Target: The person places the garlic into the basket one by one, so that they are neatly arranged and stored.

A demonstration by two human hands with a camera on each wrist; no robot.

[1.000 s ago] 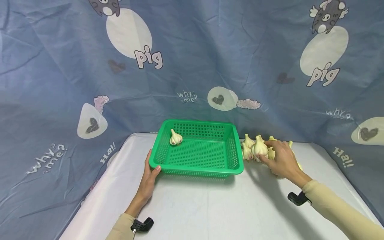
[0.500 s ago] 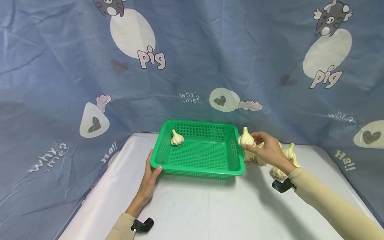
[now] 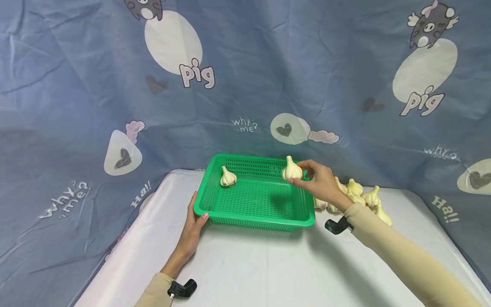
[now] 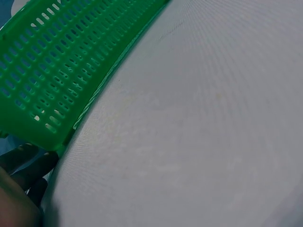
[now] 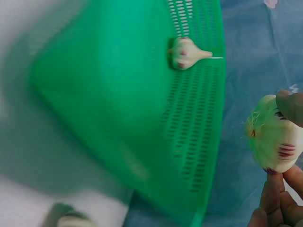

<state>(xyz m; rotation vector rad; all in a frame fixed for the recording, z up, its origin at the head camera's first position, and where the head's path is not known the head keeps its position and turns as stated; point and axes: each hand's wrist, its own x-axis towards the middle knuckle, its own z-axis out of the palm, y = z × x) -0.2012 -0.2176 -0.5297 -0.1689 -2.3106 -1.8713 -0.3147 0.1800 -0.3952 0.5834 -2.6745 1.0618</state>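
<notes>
My right hand [image 3: 323, 182] pinches a garlic bulb [image 3: 292, 169] between thumb and fingers, stem up, above the right part of a green plastic basket [image 3: 251, 220]. In the right wrist view the held bulb [image 5: 272, 137] shows its root end and purple streaks. Another garlic bulb [image 3: 228, 178] lies in the basket's back left corner. With the thumb over the rim and the fingers along the outer side, my left hand [image 3: 188, 234] grips the basket's front left corner. Those fingers [image 4: 40, 168] appear dark against the slotted wall in the left wrist view.
Several more garlic bulbs [image 3: 372, 197] lie in a group just right of the basket, partly hidden behind my right hand and wrist. A white cloth [image 3: 245, 268] covers the table. Behind it hangs a blue printed curtain [image 3: 245, 76].
My right hand has lifted a garlic bulb from the group and carried it left, over the basket's right wall. My left hand has kept its grip on the basket corner.
</notes>
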